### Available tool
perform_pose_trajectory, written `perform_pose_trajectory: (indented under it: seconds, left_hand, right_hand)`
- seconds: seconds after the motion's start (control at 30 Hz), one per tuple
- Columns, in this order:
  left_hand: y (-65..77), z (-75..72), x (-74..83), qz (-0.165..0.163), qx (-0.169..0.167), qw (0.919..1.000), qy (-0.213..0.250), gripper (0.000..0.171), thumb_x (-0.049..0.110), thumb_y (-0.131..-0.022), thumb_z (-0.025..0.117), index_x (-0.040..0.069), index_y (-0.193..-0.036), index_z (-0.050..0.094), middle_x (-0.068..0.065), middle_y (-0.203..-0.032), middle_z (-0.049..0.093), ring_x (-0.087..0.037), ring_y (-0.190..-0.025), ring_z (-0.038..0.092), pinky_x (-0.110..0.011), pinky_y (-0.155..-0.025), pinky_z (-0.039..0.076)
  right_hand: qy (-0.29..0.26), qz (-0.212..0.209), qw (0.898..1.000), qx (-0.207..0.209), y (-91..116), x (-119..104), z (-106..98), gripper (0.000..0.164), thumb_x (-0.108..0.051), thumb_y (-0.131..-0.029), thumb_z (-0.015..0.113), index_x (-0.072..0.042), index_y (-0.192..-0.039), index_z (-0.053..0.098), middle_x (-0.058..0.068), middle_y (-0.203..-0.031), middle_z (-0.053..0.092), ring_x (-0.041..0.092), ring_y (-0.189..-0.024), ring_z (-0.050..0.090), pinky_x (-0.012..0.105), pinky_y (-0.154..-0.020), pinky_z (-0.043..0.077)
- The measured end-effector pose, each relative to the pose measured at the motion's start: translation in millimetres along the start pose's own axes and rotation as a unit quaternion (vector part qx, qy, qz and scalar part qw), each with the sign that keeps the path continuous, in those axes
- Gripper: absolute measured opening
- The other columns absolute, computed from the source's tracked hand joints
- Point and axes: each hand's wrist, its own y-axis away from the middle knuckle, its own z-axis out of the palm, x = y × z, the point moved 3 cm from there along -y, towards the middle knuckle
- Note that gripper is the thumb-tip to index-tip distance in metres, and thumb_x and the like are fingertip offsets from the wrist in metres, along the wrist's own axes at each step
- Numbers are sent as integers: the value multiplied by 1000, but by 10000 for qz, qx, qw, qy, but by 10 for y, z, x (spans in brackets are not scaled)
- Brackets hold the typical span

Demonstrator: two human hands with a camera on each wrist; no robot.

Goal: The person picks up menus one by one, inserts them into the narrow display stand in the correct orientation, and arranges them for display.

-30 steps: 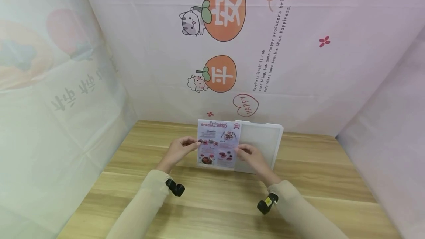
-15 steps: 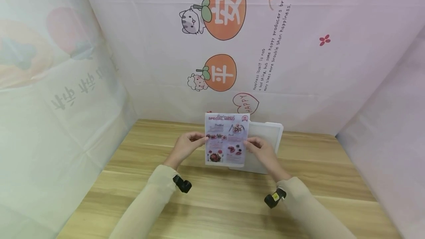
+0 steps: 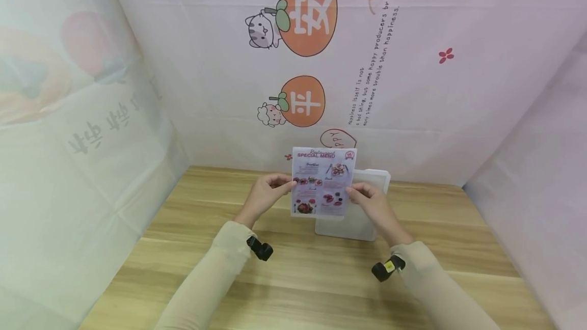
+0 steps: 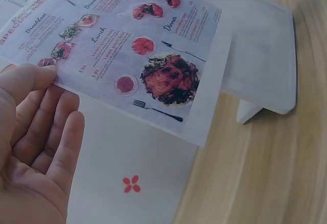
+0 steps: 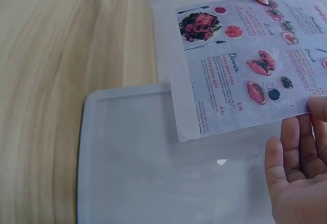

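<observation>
A printed restaurant menu sheet [image 3: 323, 182], with food pictures and "SPECIAL MENU" at its top, is held upright between both hands. My left hand [image 3: 268, 192] pinches its left edge with thumb and fingers. On the opposite edge, my right hand [image 3: 373, 205] pinches the paper the same way. Behind the sheet stands a white framed panel [image 3: 348, 225], leaning back slightly on the table. The sheet hides much of the panel's left and upper part. In the left wrist view, a small foot [image 4: 250, 110] sticks out behind the panel [image 4: 263, 50].
A wooden table [image 3: 284, 279] lies under the hands. Pale printed cloth [image 3: 403, 90] hangs behind it, with further cloth walls at left and right. Each wrist wears a black camera, the left one [image 3: 260, 248] and the right one [image 3: 388, 268].
Both hands have carried the menu sheet up and to the right, away from the panel's left side. More of the panel's lower edge shows beneath it. The panel stays in place.
</observation>
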Motion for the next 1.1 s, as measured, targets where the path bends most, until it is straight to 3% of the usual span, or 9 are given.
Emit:
perform_pose_trajectory:
  seconds: [0.2,0.47,0.67,1.1]
  left_hand:
    - [-50,36,99,175,-25,9998,-29,35,51,-87,76,21,-105,76,2,-101,72,-19,-95,66,-39,-84,54]
    - [-156,112,287,212,-94,9997,-103,36,54,-86,75,24,-106,75,3,-101,71,-18,-96,65,-39,-84,53]
    - [-274,178,463,498,-14,9987,-82,32,50,-88,75,23,-104,76,4,-102,71,-17,-95,66,-38,-85,53]
    - [-427,236,746,801,-84,9967,61,31,46,-89,74,20,-106,75,4,-102,72,-16,-95,66,-36,-84,54]
  right_hand:
    - [-98,-16,10000,12,-13,-45,-86,44,-35,-100,64,4,-120,62,6,-111,66,21,-102,61,34,-96,46]
    - [-62,-86,9998,155,-68,-128,-251,52,-43,-98,65,3,-123,61,6,-113,63,19,-103,60,42,-102,44]
    - [30,-60,9998,192,-84,-235,-393,59,-53,-96,62,-1,-123,58,9,-116,60,23,-108,58,48,-107,38]
    - [196,-225,9989,362,-120,-488,-611,58,-51,-98,60,0,-125,57,2,-112,59,20,-108,56,41,-102,40]
